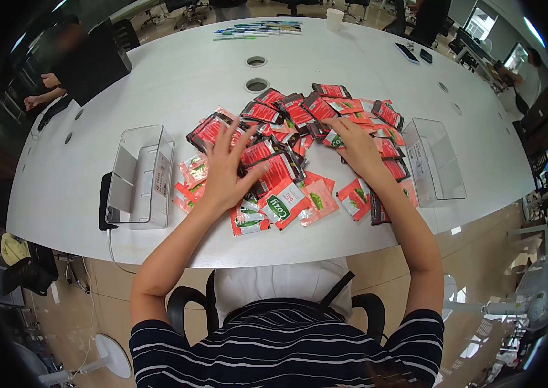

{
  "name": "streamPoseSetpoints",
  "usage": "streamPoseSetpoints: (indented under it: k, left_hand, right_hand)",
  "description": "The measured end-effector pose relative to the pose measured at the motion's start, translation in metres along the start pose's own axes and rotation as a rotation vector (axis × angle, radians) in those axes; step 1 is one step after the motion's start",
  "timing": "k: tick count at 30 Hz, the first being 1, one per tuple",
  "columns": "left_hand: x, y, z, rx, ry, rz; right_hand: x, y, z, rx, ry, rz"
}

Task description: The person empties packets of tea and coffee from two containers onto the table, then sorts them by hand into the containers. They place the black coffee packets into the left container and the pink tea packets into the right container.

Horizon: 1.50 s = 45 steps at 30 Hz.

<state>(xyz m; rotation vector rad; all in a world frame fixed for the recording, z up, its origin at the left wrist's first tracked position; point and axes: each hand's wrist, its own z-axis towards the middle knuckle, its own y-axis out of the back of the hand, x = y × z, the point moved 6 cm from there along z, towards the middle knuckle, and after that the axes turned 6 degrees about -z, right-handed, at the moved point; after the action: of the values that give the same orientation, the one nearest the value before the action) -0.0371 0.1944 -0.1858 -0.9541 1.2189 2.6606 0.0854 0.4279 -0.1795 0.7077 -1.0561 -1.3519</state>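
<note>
Across the middle of the white table lies a loose heap of small sachets, some red and black (263, 154), others orange-red and white with green "Cozy" lettering (280, 205). My left hand (223, 173) is spread over the left side of the heap, fingers apart, with nothing seen in its grasp. On the right side, my right hand (357, 150) rests with fingers stretched out over the sachets, partly covering a green-labelled one (335, 139). Clear plastic bins flank the heap: the left bin (135, 216) and the right bin (442, 158).
A black phone-like device (104, 200) with a white cable lies beside the left bin. Several pens (258, 28), a white cup (335, 19) and two dark phones (407, 53) sit at the table's far side. Cable holes (256, 85) pierce the tabletop. Another person sits at far left behind a black panel (96, 64).
</note>
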Motion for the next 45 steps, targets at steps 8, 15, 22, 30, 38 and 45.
streamPoseSetpoints:
  k: [8,15,22,30,38,45]
  left_hand:
    - [-0.056,-0.033,-0.022,0.521,-0.464,-0.003]
    - [-0.052,-0.034,-0.022,0.449,-0.444,-0.017]
    - [-0.052,-0.028,-0.018,0.382,-0.471,-0.045]
    - [-0.037,0.0,-0.001,0.098,-0.208,0.061]
    - [0.046,0.011,0.001,0.033,0.361,0.29]
    - [0.066,0.004,-0.004,0.042,0.449,0.332]
  right_hand:
    - [-0.042,0.063,0.006,-0.369,-0.221,0.242]
    - [-0.077,0.086,-0.007,-0.523,-0.249,0.111]
    - [-0.087,0.043,-0.022,-0.167,-0.277,-0.251]
    - [-0.067,0.021,-0.038,-0.099,-0.144,-0.336]
    - [-0.058,0.082,-0.092,-0.332,-0.317,-0.576]
    - [-0.093,0.09,-0.136,-0.059,-0.824,-0.641]
